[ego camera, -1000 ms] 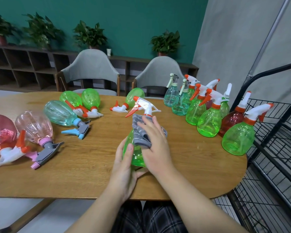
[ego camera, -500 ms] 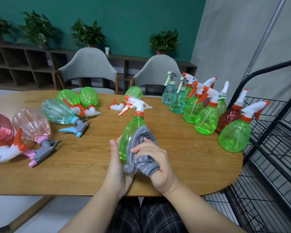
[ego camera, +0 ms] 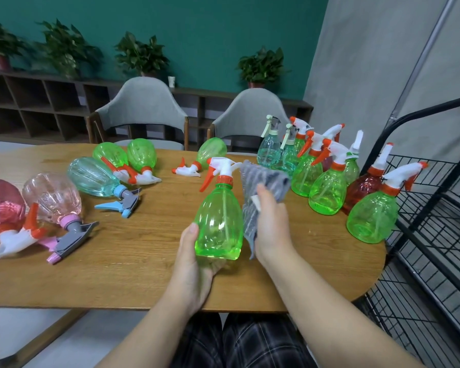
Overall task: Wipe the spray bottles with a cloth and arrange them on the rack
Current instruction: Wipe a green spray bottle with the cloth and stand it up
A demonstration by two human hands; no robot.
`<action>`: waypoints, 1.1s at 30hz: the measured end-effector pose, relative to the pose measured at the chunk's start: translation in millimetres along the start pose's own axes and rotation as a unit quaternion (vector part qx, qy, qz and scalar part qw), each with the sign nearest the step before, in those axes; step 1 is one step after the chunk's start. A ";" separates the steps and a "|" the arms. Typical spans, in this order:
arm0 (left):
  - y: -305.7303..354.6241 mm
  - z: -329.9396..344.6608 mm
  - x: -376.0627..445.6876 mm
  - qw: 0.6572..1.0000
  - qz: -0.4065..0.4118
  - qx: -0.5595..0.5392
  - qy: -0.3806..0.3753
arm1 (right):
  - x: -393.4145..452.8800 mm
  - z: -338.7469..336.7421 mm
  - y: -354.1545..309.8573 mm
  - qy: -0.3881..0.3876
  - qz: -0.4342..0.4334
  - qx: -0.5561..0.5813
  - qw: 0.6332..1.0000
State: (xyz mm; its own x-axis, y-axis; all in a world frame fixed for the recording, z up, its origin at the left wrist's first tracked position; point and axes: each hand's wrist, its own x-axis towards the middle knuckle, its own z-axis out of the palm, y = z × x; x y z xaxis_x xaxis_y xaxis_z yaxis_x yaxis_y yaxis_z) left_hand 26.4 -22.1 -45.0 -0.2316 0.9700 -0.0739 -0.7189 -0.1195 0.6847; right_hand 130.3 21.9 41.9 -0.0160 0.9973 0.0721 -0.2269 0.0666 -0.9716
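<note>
While your left hand (ego camera: 190,264) is cupping the base of the green spray bottle (ego camera: 219,219) from the left and underneath, its thumb is lying flat up the bottle's side and the other fingers are curling under the bottom, mostly hidden. The bottle is standing upright above the near edge of the wooden table (ego camera: 133,261), its white and orange trigger head (ego camera: 221,168) pointing left.

Your right hand (ego camera: 272,224) is sitting just right of the bottle, fingers closed narrowly on the grey striped cloth (ego camera: 260,192). The cloth is bunching above your knuckles and hanging down between your palm and the bottle's right side; whether it is actually touching the plastic there is hard to tell.

To the right, a group of upright bottles is standing near the table's end: two pale teal ones (ego camera: 270,150) at the back, several green ones (ego camera: 328,189) in front, a dark red one (ego camera: 364,187), and a large green one (ego camera: 373,216) nearest the black wire rack (ego camera: 436,208), which is standing just beside the table.

On the left, bottles are lying on their sides: a deep pink one (ego camera: 0,205), a pale pink one (ego camera: 52,197), a teal one (ego camera: 91,176), and green ones (ego camera: 141,155) further back.
</note>
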 end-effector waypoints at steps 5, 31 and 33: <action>1.5 1.6 -0.8 1.000 -0.002 0.019 -0.019 | -10.4 11.2 21.8 -0.155 -0.215 -0.245 0.933; 4.9 3.8 -5.4 0.999 -0.036 -0.015 -0.012 | 13.7 -7.5 4.1 0.061 0.082 0.146 0.984; 4.7 5.3 -6.1 0.999 -0.031 -0.001 -0.025 | 12.1 -0.5 8.1 0.025 0.045 0.025 0.998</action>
State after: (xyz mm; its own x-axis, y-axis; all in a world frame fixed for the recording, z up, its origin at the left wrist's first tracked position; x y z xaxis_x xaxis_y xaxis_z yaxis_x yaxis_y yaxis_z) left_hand 27.9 -27.5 -37.4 -0.1529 0.9851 -0.0792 -0.7321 -0.0591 0.6786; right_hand 128.7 34.5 34.8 0.0106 0.9995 -0.0284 -0.2755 -0.0244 -0.9610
